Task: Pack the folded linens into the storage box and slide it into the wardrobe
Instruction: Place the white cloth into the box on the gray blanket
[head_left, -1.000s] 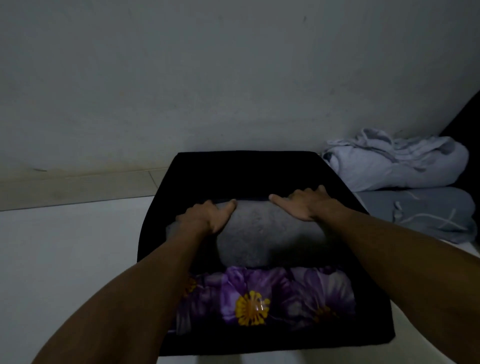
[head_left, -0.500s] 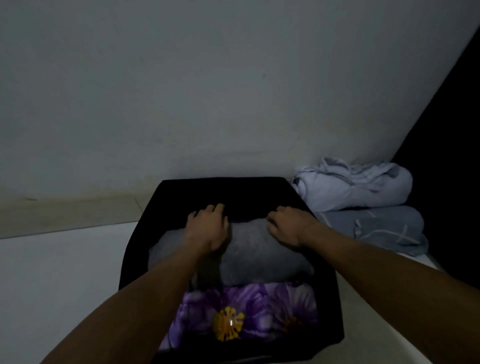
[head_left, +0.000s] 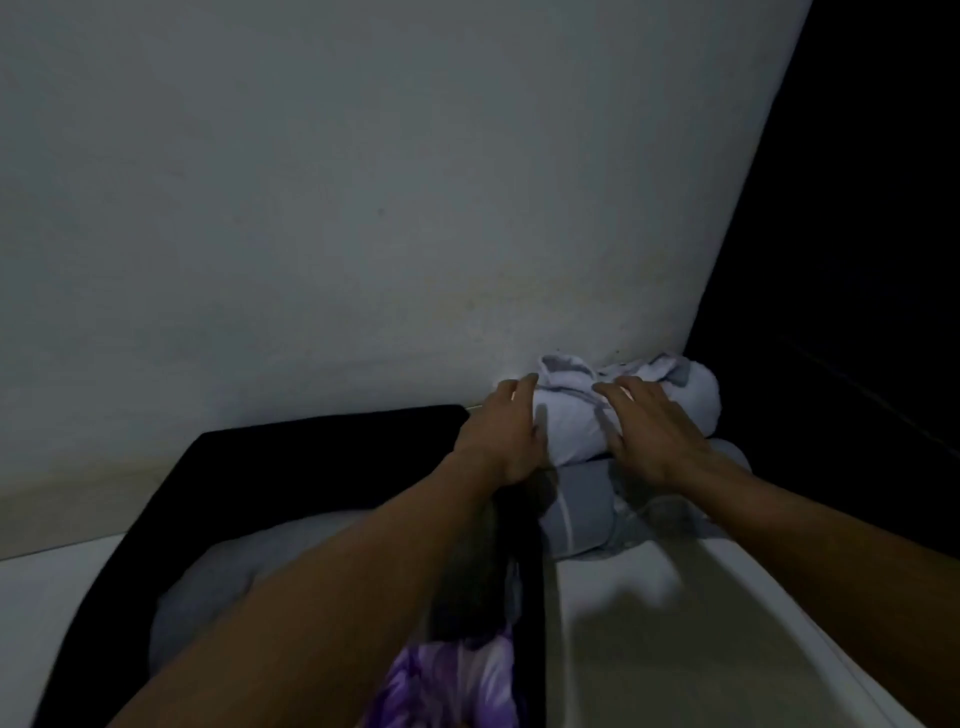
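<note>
A black storage box (head_left: 322, 431) stands on the floor at the left. Inside it lie a grey folded linen (head_left: 218, 577) and, nearer me, a purple floral linen (head_left: 452, 680). Right of the box, two folded linens are stacked against the wall: a pale lavender bundle (head_left: 569, 415) on top of a darker grey one (head_left: 582, 509). My left hand (head_left: 504, 436) cups the left end of the pale bundle. My right hand (head_left: 649, 426) lies over its top, with the thumb on the near side. The bundle still rests on the stack.
A pale wall (head_left: 363, 208) rises just behind the box and the stack. A dark vertical surface (head_left: 857, 260) fills the right side, right beside the stack. White floor (head_left: 613, 597) lies between the box and me.
Both hands left the grey linen in the box and moved right onto the pale bundle on the stack. The view has swung right, so the box now sits at the left.
</note>
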